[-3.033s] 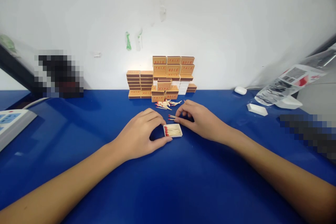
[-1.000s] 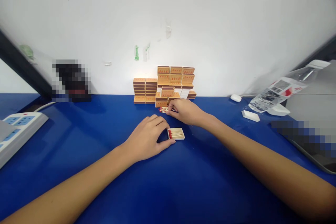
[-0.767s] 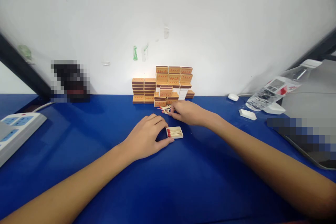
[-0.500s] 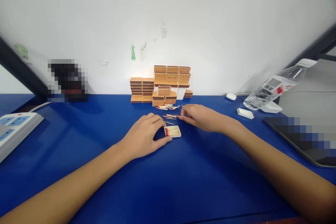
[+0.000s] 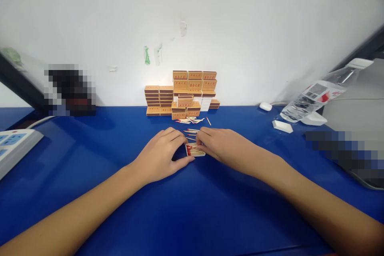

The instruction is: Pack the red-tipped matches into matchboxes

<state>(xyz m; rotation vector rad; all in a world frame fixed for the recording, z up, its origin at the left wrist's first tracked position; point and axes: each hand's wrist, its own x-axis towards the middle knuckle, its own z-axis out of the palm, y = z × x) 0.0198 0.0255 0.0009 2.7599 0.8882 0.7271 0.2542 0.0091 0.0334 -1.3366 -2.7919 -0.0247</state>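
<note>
My left hand [image 5: 162,154] steadies a small white matchbox tray [image 5: 198,156] on the table, thumb at its near side and fingers at its far side. Matches [image 5: 192,153] with red heads lie inside, heads toward the left. Over the tray's right part, my right hand [image 5: 222,144] pinches a match, its fingers partly covering the tray. Just beyond are several loose matches [image 5: 192,130] in a rough row. Farther back, a messy pile of matches [image 5: 189,120] lies before the stacked matchboxes [image 5: 195,85], and a single match [image 5: 209,121] rests to its right.
Lower matchbox stacks [image 5: 159,100] stand against the wall on the left. At right are a leaning plastic bottle [image 5: 321,92], a white earbud case [image 5: 265,106] and a small white tray [image 5: 282,126]. A power strip [image 5: 19,148] sits at the left edge of the blue table [image 5: 180,212].
My right hand has moved left and nearer, from the loose matches to above the tray, bringing a match. The left hand stays at the tray. The view has shifted slightly.
</note>
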